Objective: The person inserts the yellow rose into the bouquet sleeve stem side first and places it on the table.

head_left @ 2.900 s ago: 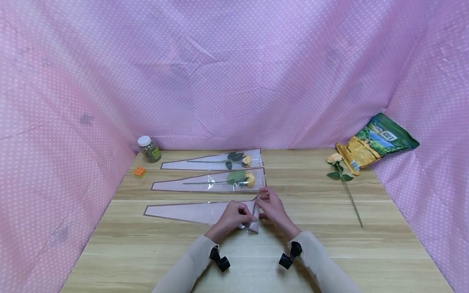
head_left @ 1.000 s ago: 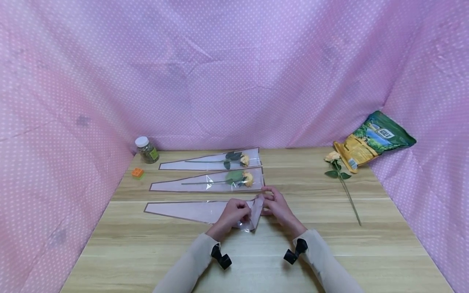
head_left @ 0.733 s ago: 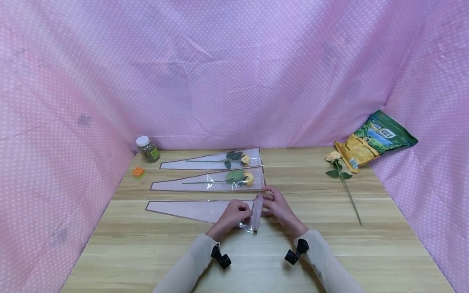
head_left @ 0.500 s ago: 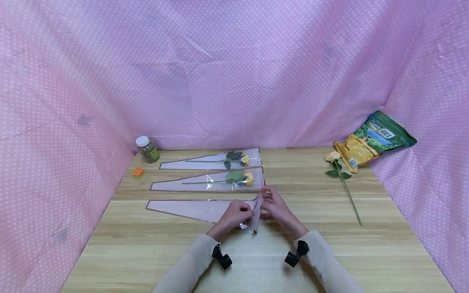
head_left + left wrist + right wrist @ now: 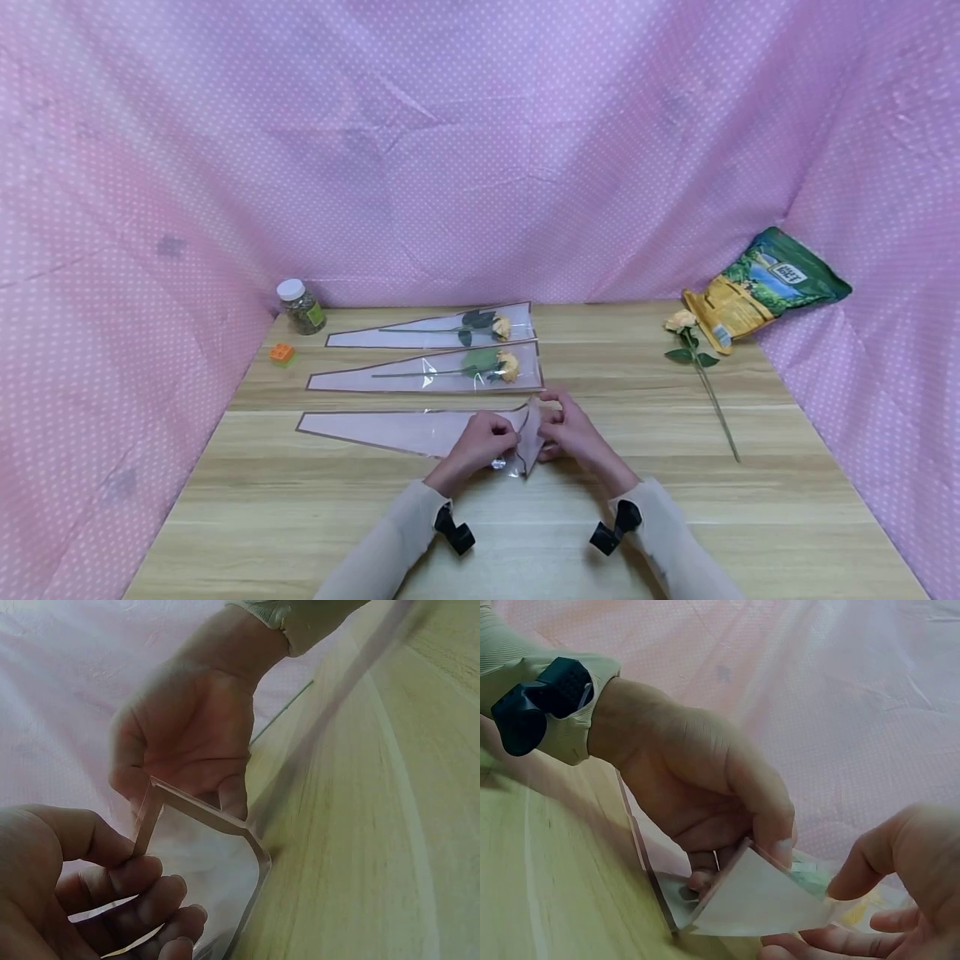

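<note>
Along the tabletop (image 5: 480, 554) nearest the person lies a tapered film sleeve (image 5: 405, 427), narrow part flat, wide end raised and bent. It should prove feather-light, limp and slick, prone to crease and perhaps to split if tugged. The left hand (image 5: 480, 437) has its fingers pinching the film; the right hand (image 5: 576, 435) has its own curled at the wide end, seemingly pinching it too. Best hold is probably the brown border (image 5: 202, 816), gently
</note>
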Action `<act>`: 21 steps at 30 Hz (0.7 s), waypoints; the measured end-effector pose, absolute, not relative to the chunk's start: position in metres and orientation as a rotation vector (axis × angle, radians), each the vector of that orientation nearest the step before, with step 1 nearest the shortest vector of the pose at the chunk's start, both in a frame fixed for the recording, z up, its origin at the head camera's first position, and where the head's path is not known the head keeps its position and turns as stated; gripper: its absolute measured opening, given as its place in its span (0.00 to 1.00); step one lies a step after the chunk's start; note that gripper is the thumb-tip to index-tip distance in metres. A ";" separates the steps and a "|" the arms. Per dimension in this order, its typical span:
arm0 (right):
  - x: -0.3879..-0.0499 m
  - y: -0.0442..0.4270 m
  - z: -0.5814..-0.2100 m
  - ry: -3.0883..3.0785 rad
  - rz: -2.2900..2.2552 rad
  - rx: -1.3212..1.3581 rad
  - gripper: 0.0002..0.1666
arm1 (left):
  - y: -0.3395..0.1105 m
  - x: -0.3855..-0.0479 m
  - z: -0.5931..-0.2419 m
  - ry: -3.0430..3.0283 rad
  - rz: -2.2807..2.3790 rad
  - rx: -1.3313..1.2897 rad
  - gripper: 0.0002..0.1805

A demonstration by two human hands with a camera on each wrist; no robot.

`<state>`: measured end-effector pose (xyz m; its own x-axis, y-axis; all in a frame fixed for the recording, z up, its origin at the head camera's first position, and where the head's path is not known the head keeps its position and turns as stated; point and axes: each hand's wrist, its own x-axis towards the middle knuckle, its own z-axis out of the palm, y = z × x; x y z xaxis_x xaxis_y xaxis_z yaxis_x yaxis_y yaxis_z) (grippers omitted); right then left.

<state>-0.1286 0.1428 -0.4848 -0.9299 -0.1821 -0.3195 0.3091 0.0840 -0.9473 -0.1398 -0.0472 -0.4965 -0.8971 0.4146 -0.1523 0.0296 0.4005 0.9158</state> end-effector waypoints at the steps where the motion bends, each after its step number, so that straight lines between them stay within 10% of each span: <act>1: -0.128 0.144 -0.485 2.009 -1.900 0.121 0.37 | -0.047 -0.140 -0.497 2.313 1.495 0.385 0.12; 21: -0.125 0.153 -0.485 2.050 -1.881 0.097 0.32 | -0.047 -0.140 -0.499 2.296 1.502 0.350 0.12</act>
